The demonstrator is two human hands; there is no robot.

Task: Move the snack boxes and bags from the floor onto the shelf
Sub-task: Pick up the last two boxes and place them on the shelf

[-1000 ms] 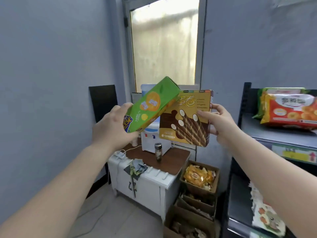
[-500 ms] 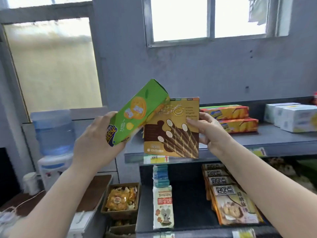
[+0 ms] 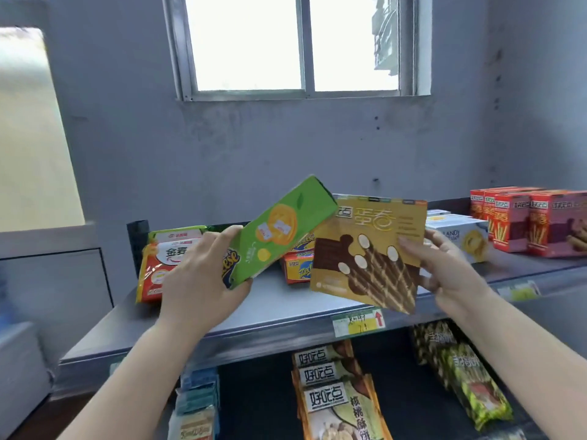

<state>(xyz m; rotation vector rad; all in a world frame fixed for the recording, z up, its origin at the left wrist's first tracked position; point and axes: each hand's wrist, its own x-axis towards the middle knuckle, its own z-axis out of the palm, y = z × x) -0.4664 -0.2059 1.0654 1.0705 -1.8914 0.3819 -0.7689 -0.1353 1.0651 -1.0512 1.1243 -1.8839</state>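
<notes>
At the left end of the grey shelf lies a red-and-orange snack bag, and just to its right the left hand grips the lower end of a green cheese-biscuit box, fingers curled round it, with the box tilted up toward the right. Behind the two held boxes sit orange-and-yellow snack boxes on the shelf. Next, the right hand pinches the right edge of a yellow egg-roll box, thumb on the front and fingers behind; its upper left corner touches or overlaps the green one. Both boxes hang above the bare middle stretch of the shelf, not yet set down. Further right stand a white biscuit box and a row of red egg-roll boxes. To place well, I judge each box should be lowered flat onto the open grey patch, one at a time, kept clear of its neighbours, and slid back from the front lip with its price tag.
</notes>
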